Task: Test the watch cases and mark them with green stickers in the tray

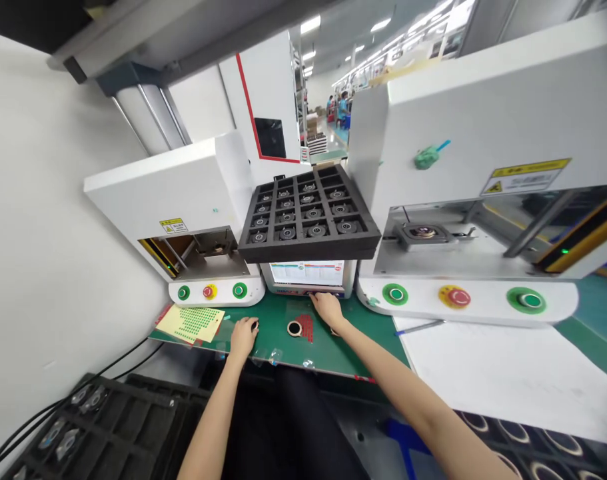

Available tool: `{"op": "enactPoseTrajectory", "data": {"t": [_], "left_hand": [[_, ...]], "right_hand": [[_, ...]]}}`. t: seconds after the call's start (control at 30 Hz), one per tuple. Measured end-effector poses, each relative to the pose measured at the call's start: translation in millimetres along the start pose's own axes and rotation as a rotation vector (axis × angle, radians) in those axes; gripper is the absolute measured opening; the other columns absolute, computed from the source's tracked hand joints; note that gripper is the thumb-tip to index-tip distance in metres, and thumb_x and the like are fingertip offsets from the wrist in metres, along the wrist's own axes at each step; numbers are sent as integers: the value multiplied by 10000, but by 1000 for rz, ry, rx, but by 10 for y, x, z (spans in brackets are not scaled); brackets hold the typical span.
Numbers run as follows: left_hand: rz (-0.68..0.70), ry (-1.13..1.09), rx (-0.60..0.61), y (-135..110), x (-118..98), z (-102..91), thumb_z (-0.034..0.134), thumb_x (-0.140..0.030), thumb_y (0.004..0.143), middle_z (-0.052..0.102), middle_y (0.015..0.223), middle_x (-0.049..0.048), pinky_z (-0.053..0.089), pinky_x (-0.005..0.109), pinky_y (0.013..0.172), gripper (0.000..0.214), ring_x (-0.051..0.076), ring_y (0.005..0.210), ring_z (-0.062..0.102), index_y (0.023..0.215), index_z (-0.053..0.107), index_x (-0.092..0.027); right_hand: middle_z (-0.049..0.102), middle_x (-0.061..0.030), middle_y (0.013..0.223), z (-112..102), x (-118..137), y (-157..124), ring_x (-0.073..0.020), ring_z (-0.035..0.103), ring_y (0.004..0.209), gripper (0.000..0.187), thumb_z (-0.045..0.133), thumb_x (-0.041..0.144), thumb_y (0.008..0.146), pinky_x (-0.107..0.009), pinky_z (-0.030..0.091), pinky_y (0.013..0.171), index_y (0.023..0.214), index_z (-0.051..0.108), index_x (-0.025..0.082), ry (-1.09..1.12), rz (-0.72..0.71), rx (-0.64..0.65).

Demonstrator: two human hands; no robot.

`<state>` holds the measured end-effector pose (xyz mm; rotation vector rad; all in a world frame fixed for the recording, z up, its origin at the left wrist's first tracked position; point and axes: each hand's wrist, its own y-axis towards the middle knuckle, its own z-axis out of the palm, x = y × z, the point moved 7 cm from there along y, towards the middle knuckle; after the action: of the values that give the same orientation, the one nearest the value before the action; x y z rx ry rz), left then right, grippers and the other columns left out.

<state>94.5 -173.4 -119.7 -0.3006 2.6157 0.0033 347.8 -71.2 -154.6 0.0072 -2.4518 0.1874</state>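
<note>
Our left hand [243,335] is curled over a small dark part [254,326] on the green desk [333,353], ring [294,328] between hands. Right hand [327,308] lies loose, grasping nothing, at the screen [307,273], so the loaded tray [308,213] above stays reachable.

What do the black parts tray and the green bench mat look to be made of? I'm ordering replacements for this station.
The black parts tray looks like moulded foam or matte plastic: dull, with thick walls and no glare. The green bench mat seems to be rubber or vinyl: a flat, thin sheet with a faint sheen. The left hand and right hand rest on it.
</note>
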Motion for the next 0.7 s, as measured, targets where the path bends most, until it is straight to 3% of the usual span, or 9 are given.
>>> {"op": "enactPoseTrajectory", "data": {"t": [0.23, 0.37, 0.47, 0.53, 0.63, 0.7], "left_hand": [[-112, -468, -25, -16, -81, -17, 586, -325, 916, 588, 1227, 103, 522, 451, 897, 332, 232, 1066, 601, 1200, 574, -153], [-163, -855, 12, -278, -317, -94, 559, -332, 930, 622, 1189, 112, 534, 436, 889, 321, 222, 1039, 629, 1181, 583, -133], [-159, -1123, 106, -662, -558, -181, 534, -291, 925, 686, 1099, 176, 538, 411, 909, 294, 239, 1000, 677, 1078, 636, -62], [-162, -1238, 163, -959, -708, -230, 559, -293, 893, 709, 1044, 206, 547, 403, 902, 307, 262, 966, 698, 1021, 665, -35], [-160, -1319, 172, -1357, -891, -310, 639, -325, 838, 723, 1032, 163, 567, 347, 860, 318, 245, 931, 706, 1016, 691, -66], [-70, -1266, 114, -1552, -1010, -418, 658, -332, 836, 722, 1056, 123, 578, 296, 812, 299, 208, 899, 703, 1020, 700, -100]], "right_hand": [[617, -88, 1149, -58, 86, -102, -188, 631, 968, 325, 576, 364, 925, -379, 549, 828, 1163, 585, 144, 210, 55, 21], [643, -66, 1059, -222, 322, -306, -164, 643, 890, 296, 578, 367, 924, -348, 556, 779, 1102, 605, 132, 363, -46, -6], [670, -29, 855, -361, 572, -765, -139, 647, 746, 257, 561, 376, 926, -319, 558, 723, 921, 641, 133, 502, -216, -42], [684, -42, 830, -458, 701, -1198, -156, 659, 751, 250, 581, 392, 894, -322, 565, 737, 857, 646, 153, 602, -337, -59], [696, -54, 912, -663, 827, -1835, -174, 674, 834, 174, 644, 363, 835, -321, 574, 765, 868, 648, 193, 766, -504, -123], [696, -40, 860, -836, 882, -2154, -156, 676, 791, 69, 664, 271, 827, -288, 576, 713, 848, 650, 207, 882, -615, -205]]}}
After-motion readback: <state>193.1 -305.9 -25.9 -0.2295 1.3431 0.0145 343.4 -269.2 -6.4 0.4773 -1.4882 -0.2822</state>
